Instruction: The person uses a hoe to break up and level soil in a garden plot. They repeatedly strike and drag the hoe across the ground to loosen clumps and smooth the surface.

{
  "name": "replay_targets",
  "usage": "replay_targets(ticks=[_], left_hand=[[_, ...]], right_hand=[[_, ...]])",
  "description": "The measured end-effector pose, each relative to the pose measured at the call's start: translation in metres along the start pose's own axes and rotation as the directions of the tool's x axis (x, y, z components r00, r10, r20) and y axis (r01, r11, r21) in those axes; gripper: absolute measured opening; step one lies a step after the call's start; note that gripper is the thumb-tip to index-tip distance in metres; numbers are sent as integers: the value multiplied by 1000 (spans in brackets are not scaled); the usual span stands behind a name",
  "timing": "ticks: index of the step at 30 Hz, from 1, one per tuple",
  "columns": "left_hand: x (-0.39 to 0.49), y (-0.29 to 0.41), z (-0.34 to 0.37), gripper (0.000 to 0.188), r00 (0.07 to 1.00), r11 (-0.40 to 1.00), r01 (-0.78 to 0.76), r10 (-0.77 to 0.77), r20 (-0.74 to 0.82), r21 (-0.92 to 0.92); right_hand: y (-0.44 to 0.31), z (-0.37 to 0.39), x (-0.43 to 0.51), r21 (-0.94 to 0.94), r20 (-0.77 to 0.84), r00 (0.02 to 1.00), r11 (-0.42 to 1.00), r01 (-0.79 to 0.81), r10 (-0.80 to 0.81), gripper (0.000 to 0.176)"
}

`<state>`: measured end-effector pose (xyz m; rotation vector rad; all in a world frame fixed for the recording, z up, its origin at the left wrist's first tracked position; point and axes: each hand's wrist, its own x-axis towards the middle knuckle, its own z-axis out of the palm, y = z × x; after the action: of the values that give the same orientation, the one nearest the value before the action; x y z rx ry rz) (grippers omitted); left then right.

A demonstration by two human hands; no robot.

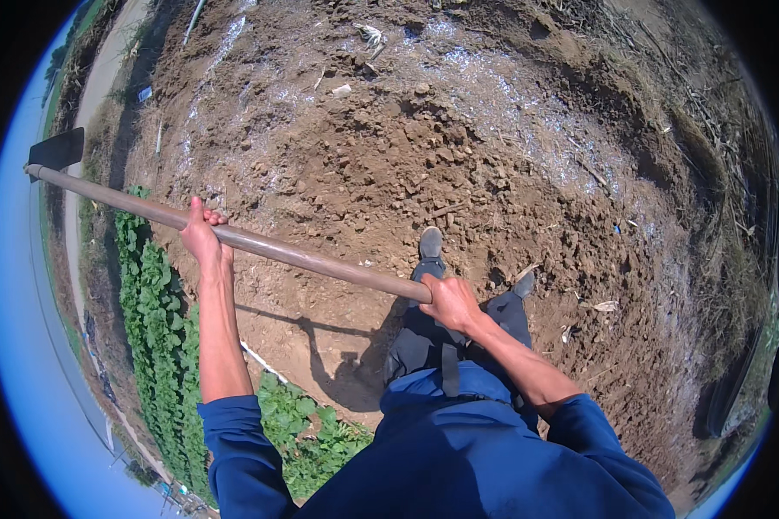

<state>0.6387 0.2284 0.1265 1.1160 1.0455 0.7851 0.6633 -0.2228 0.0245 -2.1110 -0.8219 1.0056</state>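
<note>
A hoe with a long wooden handle (311, 259) slants across the view, its dark metal blade (58, 152) raised at the far left. My left hand (204, 233) is around the middle of the handle, with the thumb pointing up along it. Near the handle's right end, my right hand (451, 301) grips it in front of my thighs. Below the hoe lies broken brown soil (415, 162) in clods, with white granules (493, 84) scattered over parts of it.
Rows of leafy green plants (152, 292) grow at the left and below. My shoes (431, 242) stand on the soil. Dry stalks and grass (720, 259) line the right side. A pale path (104, 78) runs along the left. Small litter (341, 91) and dry leaves (605, 305) lie about.
</note>
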Motion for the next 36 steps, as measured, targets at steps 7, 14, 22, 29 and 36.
replay_targets(ticks=[7, 14, 22, 29, 36], left_hand=[[206, 9, -120, 7, 984, 990, 143, -141, -110, 12], [-76, -320, -21, 15, 542, 570, 819, -807, -235, -69], [-66, -347, -39, 19, 492, 484, 862, -870, 20, -150], [-39, -378, -58, 16, 480, 483, 873, -876, -52, -66], [-87, -370, -95, 22, 564, 555, 823, -823, 69, -120]], right_hand=[[-105, 63, 70, 199, 33, 983, 965, 169, -179, 29], [-58, -16, -65, -431, 313, 646, 711, -556, 696, 22], [-109, -69, -106, -386, 267, 680, 722, -574, 683, 27], [-112, -43, -120, -349, 262, 667, 713, -609, 698, 29], [-95, -24, -188, -275, 328, 695, 768, -578, 640, 23]])
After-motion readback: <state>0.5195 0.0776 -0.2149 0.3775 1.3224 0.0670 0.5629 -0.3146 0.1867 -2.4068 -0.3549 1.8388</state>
